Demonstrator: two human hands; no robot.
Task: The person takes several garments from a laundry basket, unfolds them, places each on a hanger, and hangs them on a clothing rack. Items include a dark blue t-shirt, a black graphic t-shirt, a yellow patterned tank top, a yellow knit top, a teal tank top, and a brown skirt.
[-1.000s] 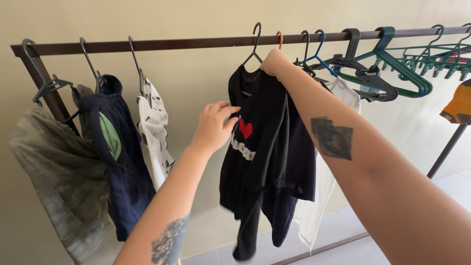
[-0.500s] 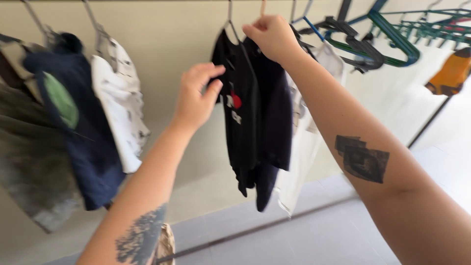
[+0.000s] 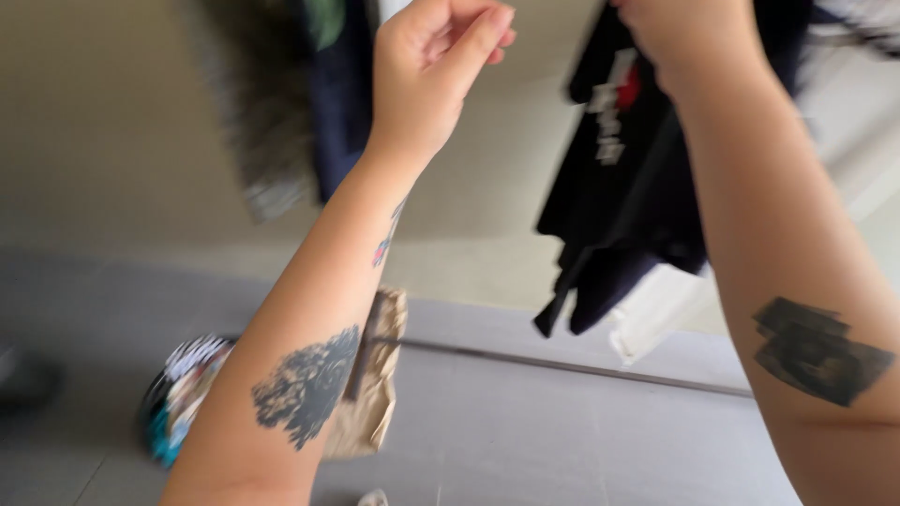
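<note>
Where soft black shirt [image 3: 628, 159] hangs, right hand [image 3: 689, 33].

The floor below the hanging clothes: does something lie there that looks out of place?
Yes. A tan cloth and a colourful patterned bundle lie on the grey floor, partly behind the left forearm, while the black shirt and other garments hang above. The picture is blurred, so details are unclear.

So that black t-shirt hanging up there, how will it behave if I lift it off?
The black t-shirt hangs in soft folds, so it is probably floppy and will drape. It looks like thin cloth, likely light. Its hem is blurred, so it may swing when moved.
</note>
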